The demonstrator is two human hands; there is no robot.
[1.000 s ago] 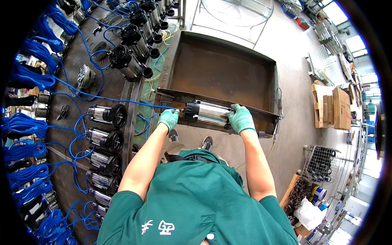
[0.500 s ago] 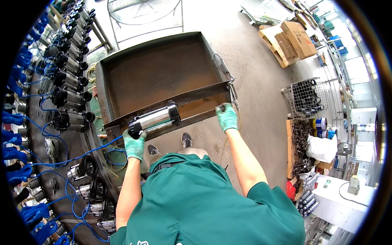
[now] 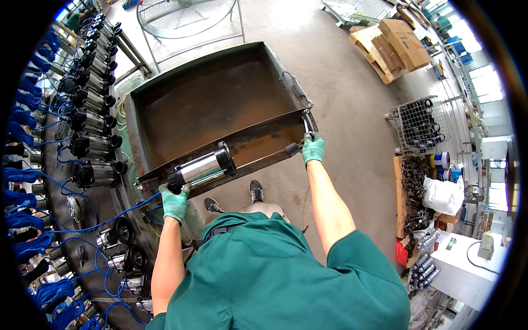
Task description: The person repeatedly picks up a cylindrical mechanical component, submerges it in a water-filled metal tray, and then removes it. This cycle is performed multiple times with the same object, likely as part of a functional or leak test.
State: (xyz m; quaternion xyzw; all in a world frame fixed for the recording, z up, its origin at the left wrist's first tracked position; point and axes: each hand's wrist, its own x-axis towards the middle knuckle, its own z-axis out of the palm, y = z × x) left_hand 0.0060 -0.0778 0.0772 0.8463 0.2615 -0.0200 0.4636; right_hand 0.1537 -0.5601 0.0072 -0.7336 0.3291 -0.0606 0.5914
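Note:
A cylindrical electric pump (image 3: 203, 166), steel in the middle with black ends, lies slanted over the near ledge of a dark metal water tank (image 3: 144, 157). My left hand (image 3: 175, 203), in a green glove, is closed round its lower black end, beside a blue cable (image 3: 118, 213). At the tank's right near corner my gloved right hand (image 3: 313, 147) is closed on a dark plug-like fitting (image 3: 292, 148) that sticks out to its left. Just above these fingers is a shiny metal lever-like part (image 3: 306, 122); whether they touch it I cannot tell.
Several similar pumps (image 3: 94, 146) with blue cable coils line the bench (image 3: 66, 187) on my left. A large fan (image 3: 187, 19) stands beyond the tank. To the right are cardboard boxes (image 3: 404, 44) on a pallet, a wire cart (image 3: 421, 126) and a white bag (image 3: 444, 195).
My right hand has moved slightly right and up to the metal part at the tank's corner, and the dark fitting now shows beside it. My left hand stays on the pump.

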